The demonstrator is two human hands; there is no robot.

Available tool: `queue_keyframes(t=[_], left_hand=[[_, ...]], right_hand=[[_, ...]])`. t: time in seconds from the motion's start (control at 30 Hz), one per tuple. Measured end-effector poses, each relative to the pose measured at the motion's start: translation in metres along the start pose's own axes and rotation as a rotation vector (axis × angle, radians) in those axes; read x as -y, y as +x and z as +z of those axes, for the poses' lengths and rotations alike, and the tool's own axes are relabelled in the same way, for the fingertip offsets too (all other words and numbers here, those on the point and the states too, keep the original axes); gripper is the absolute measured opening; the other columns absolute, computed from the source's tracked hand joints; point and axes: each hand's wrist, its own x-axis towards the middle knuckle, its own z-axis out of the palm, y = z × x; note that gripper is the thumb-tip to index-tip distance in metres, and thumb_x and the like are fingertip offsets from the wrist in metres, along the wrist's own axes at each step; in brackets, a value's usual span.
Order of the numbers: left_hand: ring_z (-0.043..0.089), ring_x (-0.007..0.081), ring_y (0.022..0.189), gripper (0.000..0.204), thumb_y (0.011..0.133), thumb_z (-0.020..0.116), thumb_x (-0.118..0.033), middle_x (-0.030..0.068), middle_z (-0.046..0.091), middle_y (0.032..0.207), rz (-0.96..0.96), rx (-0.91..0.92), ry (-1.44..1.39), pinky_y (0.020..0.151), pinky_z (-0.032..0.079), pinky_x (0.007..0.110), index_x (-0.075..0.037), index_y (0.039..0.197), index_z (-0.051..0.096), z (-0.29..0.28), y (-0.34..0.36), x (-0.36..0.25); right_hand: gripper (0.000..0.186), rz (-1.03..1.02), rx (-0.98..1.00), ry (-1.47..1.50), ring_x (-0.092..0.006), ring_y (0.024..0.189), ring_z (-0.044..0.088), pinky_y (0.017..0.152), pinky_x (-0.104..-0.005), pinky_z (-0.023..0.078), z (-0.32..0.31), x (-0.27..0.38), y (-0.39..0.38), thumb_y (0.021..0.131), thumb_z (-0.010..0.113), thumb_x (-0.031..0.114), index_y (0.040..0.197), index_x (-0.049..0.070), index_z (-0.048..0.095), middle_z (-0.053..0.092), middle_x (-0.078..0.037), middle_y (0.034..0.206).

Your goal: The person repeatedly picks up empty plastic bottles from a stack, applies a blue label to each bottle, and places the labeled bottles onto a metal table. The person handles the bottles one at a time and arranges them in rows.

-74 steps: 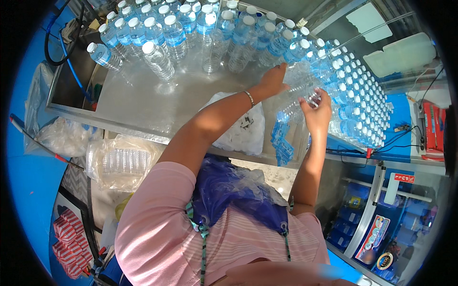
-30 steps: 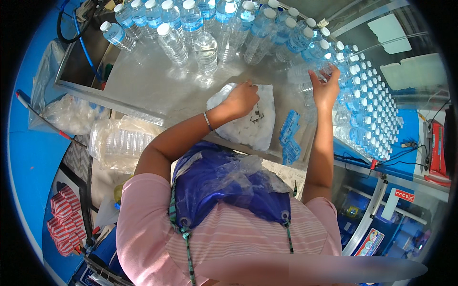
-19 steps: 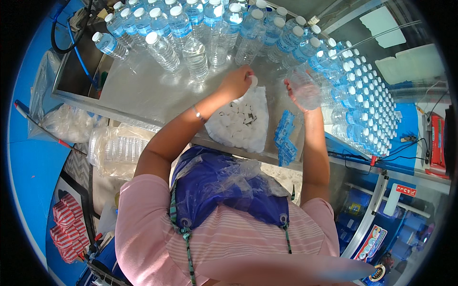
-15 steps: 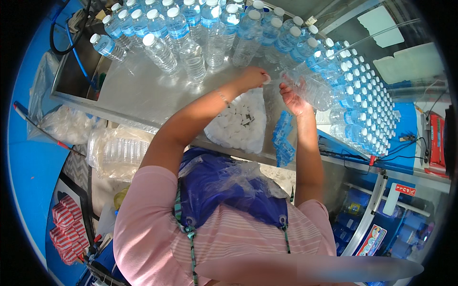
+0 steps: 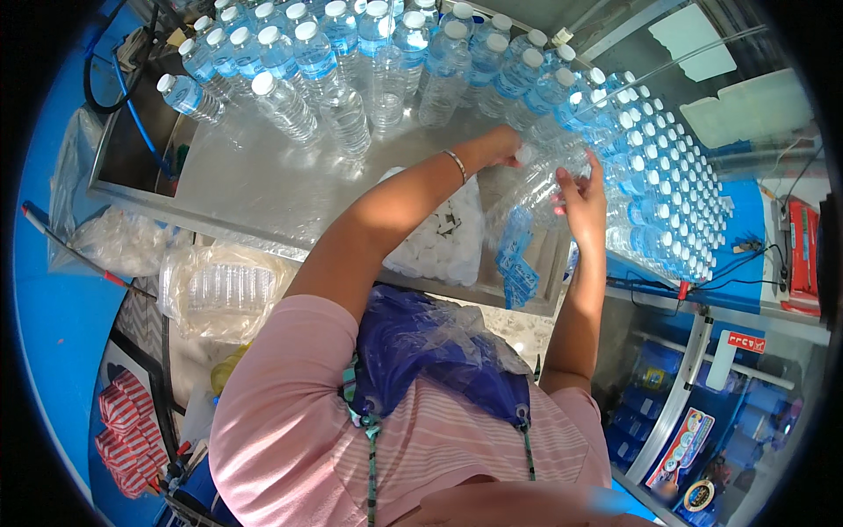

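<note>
My left hand (image 5: 502, 146), a bracelet on its wrist, pinches a white bottle cap (image 5: 526, 155) over the metal worktop (image 5: 255, 189). Just to the right, the bent fingers of my right hand (image 5: 583, 198) are on a clear, unlabelled plastic bottle (image 5: 531, 186). It lies tilted between the hands, its outline blurred; whether the cap touches its neck I cannot tell. Below my left forearm is a clear bag full of white caps (image 5: 430, 241). A strip of blue labels (image 5: 516, 268) hangs at the worktop's near edge, close to the bottle.
Capped bottles with blue labels (image 5: 316, 57) crowd the far side; many more (image 5: 672, 193) stand in rows at right. Two unlabelled capped bottles (image 5: 347, 123) stand in front. A metal basin (image 5: 140, 145) with a blue hose is at far left. Wrapped clear containers (image 5: 228, 290) sit lower left.
The bottle has swung from pointing right to slanting down toward the lower left. My left hand has moved right with the cap, and my right hand has shifted slightly right and turned.
</note>
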Motion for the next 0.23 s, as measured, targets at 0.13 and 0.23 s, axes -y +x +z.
queue_keyframes(t=[0.13,0.23], left_hand=[[0.067,0.0359,0.088,0.036,0.086,0.061,-0.019,0.0158,0.068,0.103,0.202,-0.301,0.304,0.081,0.053,0.043,-0.01,0.121,0.062,-0.012,-0.05,-0.005],[0.064,0.0322,0.101,0.053,0.078,0.073,-0.029,0.0165,0.068,0.111,0.338,-0.502,0.423,0.09,0.049,0.039,-0.015,0.128,0.061,-0.029,-0.113,-0.022]], right_hand=[[0.077,-0.218,-0.097,-0.401,-0.0207,0.079,0.066,0.066,-0.0308,0.054,0.024,-0.009,0.03,0.086,0.072,0.028,0.146,0.006,0.03,0.065,-0.019,0.107],[0.076,-0.285,-0.151,-0.391,-0.029,0.089,0.068,0.074,-0.0321,0.054,0.042,-0.024,0.047,0.085,0.073,0.029,0.146,0.011,0.031,0.064,-0.019,0.115]])
